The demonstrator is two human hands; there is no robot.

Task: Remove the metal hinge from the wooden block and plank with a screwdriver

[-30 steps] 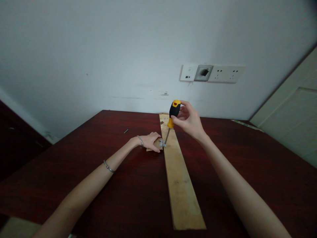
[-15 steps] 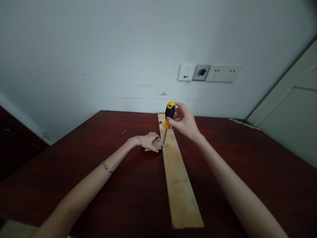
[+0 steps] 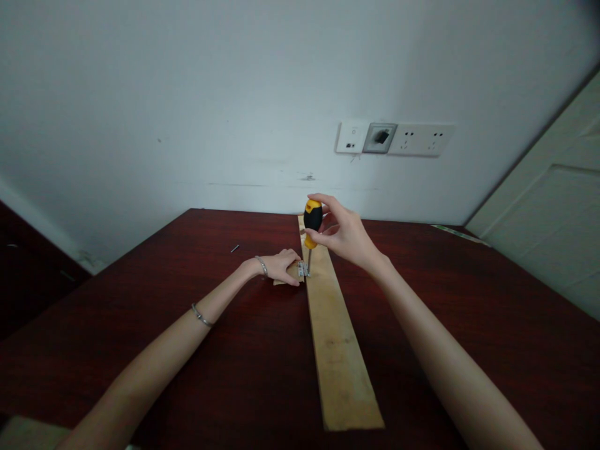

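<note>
A long pale wooden board (image 3: 340, 350) lies on the dark red table, running away from me toward the wall. Against its left edge sits a small wooden piece (image 3: 281, 282), and a metal hinge (image 3: 301, 269) bridges the two. My left hand (image 3: 280, 267) holds the small piece down, thumb on the near side and fingers on the far side. In my right hand (image 3: 342, 229) is a yellow and black screwdriver (image 3: 312, 215), gripped by the handle between thumb and fingers. Its shaft points down, with the tip at the hinge's right leaf; any screw there is too small to make out.
A small metal pin or screw (image 3: 235, 248) lies on the table (image 3: 225, 387) to the left. The white wall behind carries sockets and a switch panel (image 3: 394, 138). A thin patterned strip (image 3: 459, 235) lies at the back right, near a pale door (image 3: 553, 219).
The screwdriver's handle has tilted left and dropped slightly, and my right hand has turned with it. The tip stays at the hinge. My left hand is practically unmoved.
</note>
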